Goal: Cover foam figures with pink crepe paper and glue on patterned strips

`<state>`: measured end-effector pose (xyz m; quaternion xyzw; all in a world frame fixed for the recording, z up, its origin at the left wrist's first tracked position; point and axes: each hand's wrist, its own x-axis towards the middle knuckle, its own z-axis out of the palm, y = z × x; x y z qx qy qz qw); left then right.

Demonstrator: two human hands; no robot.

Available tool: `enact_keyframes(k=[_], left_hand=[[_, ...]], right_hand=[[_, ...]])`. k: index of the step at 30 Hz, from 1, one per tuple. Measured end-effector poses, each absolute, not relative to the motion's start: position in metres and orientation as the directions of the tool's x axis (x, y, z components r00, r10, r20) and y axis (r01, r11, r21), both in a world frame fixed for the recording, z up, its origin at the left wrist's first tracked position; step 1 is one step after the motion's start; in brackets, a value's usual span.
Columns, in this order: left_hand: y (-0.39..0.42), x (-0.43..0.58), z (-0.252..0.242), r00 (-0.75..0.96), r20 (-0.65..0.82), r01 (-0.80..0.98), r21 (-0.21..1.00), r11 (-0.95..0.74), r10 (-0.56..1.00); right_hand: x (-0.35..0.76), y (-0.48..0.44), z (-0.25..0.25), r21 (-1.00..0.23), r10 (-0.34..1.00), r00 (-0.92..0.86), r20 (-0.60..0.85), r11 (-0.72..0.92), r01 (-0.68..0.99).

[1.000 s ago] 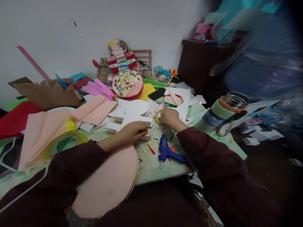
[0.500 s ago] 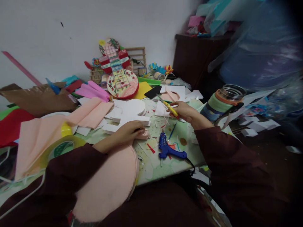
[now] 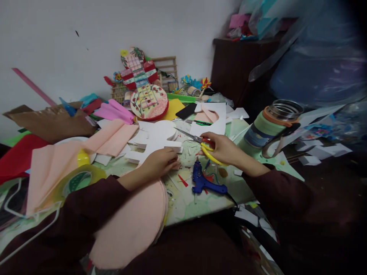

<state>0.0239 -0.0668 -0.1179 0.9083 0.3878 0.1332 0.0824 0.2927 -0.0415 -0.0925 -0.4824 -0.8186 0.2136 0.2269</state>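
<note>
My right hand [image 3: 222, 148] grips yellow-handled scissors [image 3: 197, 142] over the table, the blades pointing left toward the white foam cut-outs [image 3: 156, 138]. My left hand [image 3: 160, 162] is curled on a small pink piece of paper at the table's front, pressing it down beside the foam. A large round pink sheet [image 3: 130, 225] lies under my left forearm on my lap. Just below the scissors a blue glue gun [image 3: 205, 182] lies on the green table [image 3: 197, 204].
A green flask [image 3: 268, 128] with an open mouth stands at the right. A tape roll [image 3: 76, 177], pink paper sheets [image 3: 61, 156], a black phone [image 3: 186, 111] and a decorated round craft [image 3: 149, 101] crowd the table. A dark cabinet [image 3: 235, 72] stands behind.
My right hand picked the scissors up from the far side and brought them nearer, toward my left hand. The left hand stayed on the pink piece.
</note>
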Motion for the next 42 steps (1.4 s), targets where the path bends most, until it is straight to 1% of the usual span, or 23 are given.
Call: enact_keyframes(k=[3,6,9,11,14,18,28,32,37,42], left_hand=[[-0.064,0.017,-0.123,0.652,0.202,0.651,0.345,-0.676,0.731],[-0.064,0.012,-0.124,0.599,0.221,0.652,0.423,-0.629,0.77],[-0.065,0.011,-0.123,0.538,0.225,0.661,0.485,-0.573,0.812],[-0.065,0.012,-0.122,0.524,0.222,0.666,0.495,-0.558,0.822],[-0.066,0.012,-0.121,0.526,0.231,0.672,0.478,-0.566,0.819],[-0.066,0.011,-0.122,0.523,0.246,0.671,0.472,-0.572,0.816],[-0.068,0.011,-0.12,0.531,0.267,0.643,0.491,-0.588,0.804],[-0.069,0.01,-0.121,0.542,0.298,0.622,0.487,-0.613,0.786],[-0.071,0.01,-0.12,0.565,0.341,0.591,0.468,-0.657,0.751],[-0.071,0.011,-0.12,0.587,0.382,0.576,0.422,-0.7,0.714]], right_hand=[[0.295,-0.054,-0.089,-0.377,0.867,-0.471,0.159,0.495,0.783],[0.301,-0.061,-0.09,-0.226,0.826,-0.534,0.18,0.563,0.795],[0.306,-0.063,-0.095,-0.062,0.786,-0.597,0.161,0.612,0.788],[0.308,-0.062,-0.101,0.017,0.765,-0.628,0.142,0.632,0.775],[0.308,-0.058,-0.11,0.076,0.741,-0.655,0.15,0.652,0.755],[0.306,-0.05,-0.117,0.095,0.716,-0.682,0.149,0.676,0.731],[0.308,-0.047,-0.109,0.016,0.719,-0.686,0.115,0.689,0.725],[0.3,-0.046,-0.108,0.01,0.71,-0.695,0.111,0.699,0.715],[0.29,-0.041,-0.11,0.034,0.698,-0.71,0.092,0.711,0.702],[0.287,-0.039,-0.108,0.031,0.676,-0.732,0.09,0.733,0.68]])
